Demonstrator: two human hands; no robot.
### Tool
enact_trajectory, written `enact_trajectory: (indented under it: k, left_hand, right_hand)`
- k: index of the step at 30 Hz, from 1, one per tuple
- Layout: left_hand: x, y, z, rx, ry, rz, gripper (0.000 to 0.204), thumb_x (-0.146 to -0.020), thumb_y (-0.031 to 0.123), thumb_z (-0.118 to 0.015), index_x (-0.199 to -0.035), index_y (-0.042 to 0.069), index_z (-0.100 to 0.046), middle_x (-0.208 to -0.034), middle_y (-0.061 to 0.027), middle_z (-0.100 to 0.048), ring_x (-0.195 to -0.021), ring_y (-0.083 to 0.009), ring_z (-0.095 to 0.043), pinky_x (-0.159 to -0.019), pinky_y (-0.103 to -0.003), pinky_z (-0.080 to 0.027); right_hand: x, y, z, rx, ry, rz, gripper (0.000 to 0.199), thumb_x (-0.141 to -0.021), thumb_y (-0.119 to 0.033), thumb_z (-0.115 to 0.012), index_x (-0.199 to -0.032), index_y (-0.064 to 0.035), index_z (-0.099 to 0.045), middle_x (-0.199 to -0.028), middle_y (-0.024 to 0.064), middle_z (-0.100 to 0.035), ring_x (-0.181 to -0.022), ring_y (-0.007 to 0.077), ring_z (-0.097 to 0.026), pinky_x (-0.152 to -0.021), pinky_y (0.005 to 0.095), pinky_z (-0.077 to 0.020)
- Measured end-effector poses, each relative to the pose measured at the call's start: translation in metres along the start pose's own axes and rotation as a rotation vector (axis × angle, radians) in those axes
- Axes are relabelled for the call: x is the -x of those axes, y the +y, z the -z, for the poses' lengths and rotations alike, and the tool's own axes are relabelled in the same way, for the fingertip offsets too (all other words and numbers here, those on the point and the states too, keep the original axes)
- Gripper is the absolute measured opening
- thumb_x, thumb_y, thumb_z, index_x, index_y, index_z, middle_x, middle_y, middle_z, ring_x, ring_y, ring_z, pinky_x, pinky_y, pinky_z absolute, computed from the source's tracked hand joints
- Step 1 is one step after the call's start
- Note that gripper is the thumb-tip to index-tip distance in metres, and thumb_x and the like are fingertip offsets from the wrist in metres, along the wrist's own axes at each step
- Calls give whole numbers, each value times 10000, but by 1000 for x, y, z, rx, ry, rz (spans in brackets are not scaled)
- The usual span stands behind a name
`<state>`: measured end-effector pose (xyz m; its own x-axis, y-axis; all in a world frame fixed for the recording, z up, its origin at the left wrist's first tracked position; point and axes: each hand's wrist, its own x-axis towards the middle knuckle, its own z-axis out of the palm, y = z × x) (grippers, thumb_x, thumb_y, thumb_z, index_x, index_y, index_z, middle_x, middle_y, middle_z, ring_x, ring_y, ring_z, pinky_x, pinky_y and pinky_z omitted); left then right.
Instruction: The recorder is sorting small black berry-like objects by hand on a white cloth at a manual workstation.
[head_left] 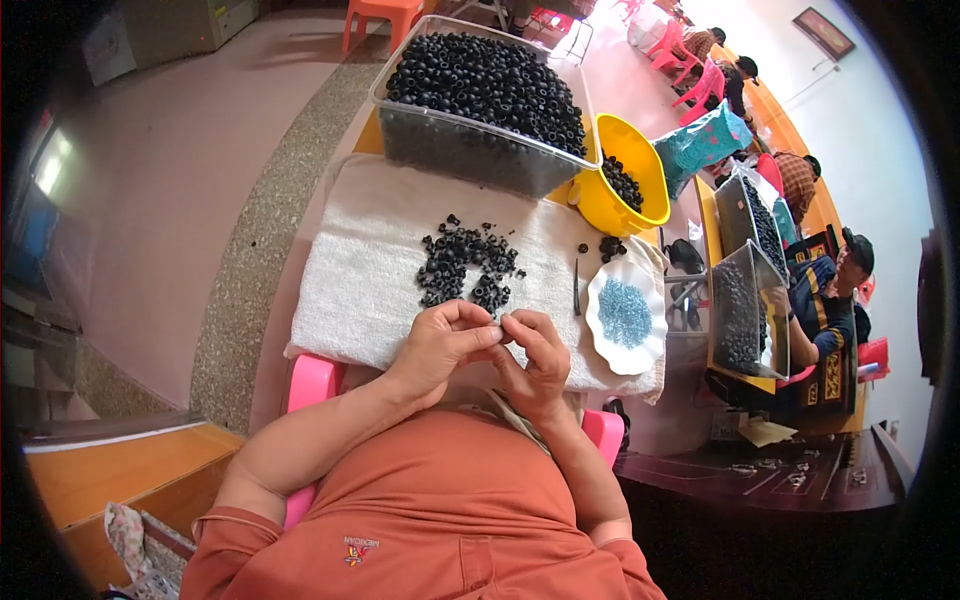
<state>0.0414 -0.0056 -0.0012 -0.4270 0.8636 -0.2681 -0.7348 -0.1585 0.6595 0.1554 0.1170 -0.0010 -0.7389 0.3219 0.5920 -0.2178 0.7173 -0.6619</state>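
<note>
My left hand (440,348) and my right hand (535,362) meet at the near edge of a white towel (360,215), thumbs and fingers pinched together. Whatever sits between the fingertips is too small and covered to name. Just beyond them lies a loose pile of small black ring-shaped parts (452,262). To the right, a white scalloped plate (642,359) holds pale blue beads (625,310). Dark tweezers (576,288) rest on the towel beside the plate, and a few black parts (611,247) lie above it.
A clear plastic bin (470,150) heaped with black parts stands at the table's far side. Next to it is a yellow bowl (655,190) with more. On the right, other bins (745,310) stand by a seated person (828,310). Pink chair arms (315,380) flank me.
</note>
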Motion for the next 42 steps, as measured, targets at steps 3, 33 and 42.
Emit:
enact_trajectory:
  k: [3, 33, 42]
  left_hand:
    - [1, 0, -1, 27, 2, -12, 164, -873, 47, -678, -1009, 54, -587, -968, -51, -656, -899, -137, -643, -812, -291, -546]
    - [1, -8, -1, 50, 26, -41, 152, -894, 46, -664, -1029, 49, -594, -945, -37, -646, -843, -112, -623, -791, -265, -524]
    - [4, -8, -5, 16, 40, -62, 101, -899, 49, -662, -993, 28, -630, -935, -43, -666, -830, -110, -636, -785, -266, -533]
  right_hand:
    - [1, 0, -2, 6, 8, 3, 421, -745, 58, -752, -1140, -26, -634, -1008, 142, -606, -817, 237, -638, -700, 314, -533]
    - [-1, -1, -5, 359, 102, 164, 342, -729, -16, -756, -1047, 23, -636, -917, 182, -626, -735, 309, -639, -602, 356, -520]
    - [-4, -1, -1, 364, 57, 222, 289, -760, -10, -725, -1031, 23, -632, -888, 173, -630, -726, 313, -631, -590, 361, -524]
